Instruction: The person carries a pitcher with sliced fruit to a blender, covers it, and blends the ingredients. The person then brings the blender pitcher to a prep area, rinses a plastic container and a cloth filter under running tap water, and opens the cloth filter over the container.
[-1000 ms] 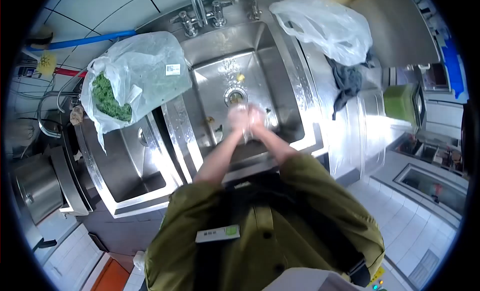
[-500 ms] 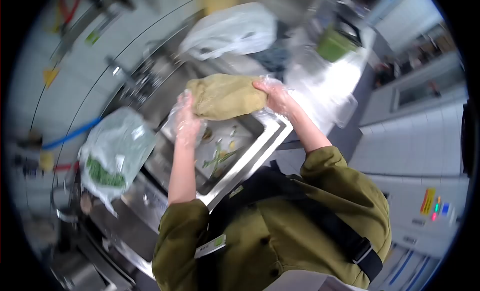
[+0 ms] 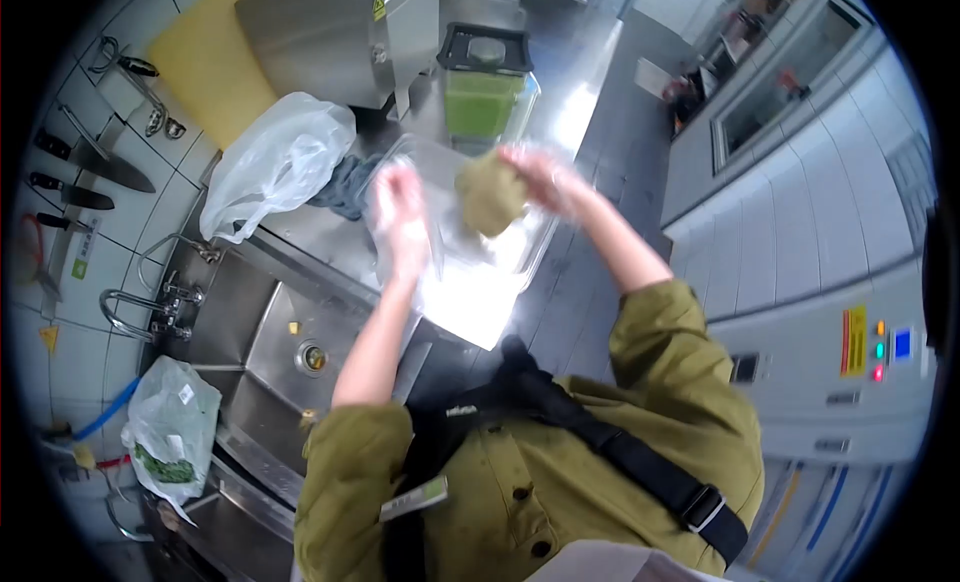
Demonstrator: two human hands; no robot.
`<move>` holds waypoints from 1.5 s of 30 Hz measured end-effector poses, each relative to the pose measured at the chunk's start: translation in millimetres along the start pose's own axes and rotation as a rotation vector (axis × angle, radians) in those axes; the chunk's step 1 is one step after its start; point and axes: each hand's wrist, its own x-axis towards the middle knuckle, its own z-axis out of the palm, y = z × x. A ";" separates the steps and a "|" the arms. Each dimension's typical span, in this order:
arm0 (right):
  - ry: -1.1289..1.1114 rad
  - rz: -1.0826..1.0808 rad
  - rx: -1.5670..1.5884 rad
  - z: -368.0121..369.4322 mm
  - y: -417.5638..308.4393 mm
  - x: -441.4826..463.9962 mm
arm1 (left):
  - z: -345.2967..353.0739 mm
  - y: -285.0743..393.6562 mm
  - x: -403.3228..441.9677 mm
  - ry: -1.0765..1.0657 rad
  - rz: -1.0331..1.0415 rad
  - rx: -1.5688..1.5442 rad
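Note:
My right hand point(image 3: 550, 182), in a clear plastic glove, is closed on one edge of a tan, limp bundle point(image 3: 490, 194). The bundle hangs over the steel counter; motion blurs it and I cannot tell what it is. My left hand point(image 3: 400, 222), also gloved, is raised to the left of the bundle and apart from it. Its fingers point up, slightly curled and blurred, with nothing visible in them. Beneath both hands a clear plastic tray point(image 3: 527, 279) lies on the counter. A lidded container with green contents point(image 3: 487, 104) stands just beyond.
A white plastic bag point(image 3: 280, 162) and a dark cloth point(image 3: 350, 185) lie left of the tray. Lower left are the steel sink point(image 3: 290, 317), its tap point(image 3: 135, 312) and a bag of greens point(image 3: 172, 432). Knives point(image 3: 105, 162) hang on the wall; a steel machine point(image 3: 320, 42) stands behind.
My view and both hands have shifted from the sink to the counter. The bundle, held between both hands before, is now bunched smaller in my right hand; my left has let go.

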 end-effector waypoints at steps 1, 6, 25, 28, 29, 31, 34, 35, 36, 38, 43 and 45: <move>-0.094 0.139 0.141 -7.0 4.4 6.4 | 16.9 -1.2 -16.2 -0.076 -0.038 -0.045; -0.392 -0.056 -0.254 -52.4 38.2 22.1 | 67.5 -51.5 -47.3 -0.004 -0.187 0.284; -0.425 -0.587 -1.464 -66.9 -14.0 24.5 | 95.5 -2.4 -18.4 -0.283 0.023 1.455; -0.584 -0.580 -1.567 -78.7 -8.2 20.6 | 98.8 -6.6 -18.6 -0.482 0.130 1.753; -0.578 -0.764 -1.492 -96.6 8.2 31.6 | 94.4 -7.4 -26.4 -0.546 0.293 1.777; -0.626 -0.531 -1.686 -87.6 -14.3 21.6 | 90.2 -13.4 -29.2 -0.745 0.396 1.774; -0.718 -0.454 -1.860 -88.6 -18.6 4.7 | 103.4 26.0 -41.6 -0.644 0.186 1.665; -0.751 -0.481 -1.901 -90.4 -17.8 2.2 | 72.3 -12.2 -35.9 -0.730 0.502 1.907; -0.700 -0.501 -1.894 -93.9 -13.1 3.7 | 78.4 3.7 -34.5 -0.771 0.310 1.807; -0.603 -0.546 -1.880 -101.9 -0.8 11.1 | 92.9 51.3 -34.2 -0.827 -0.063 1.586; -0.248 -0.834 -1.665 -101.0 -8.0 31.7 | 90.7 23.5 -46.3 -0.512 -0.001 1.430; -0.078 -0.772 -1.805 -93.2 -7.4 38.8 | 89.9 8.5 -52.4 -0.492 0.084 1.409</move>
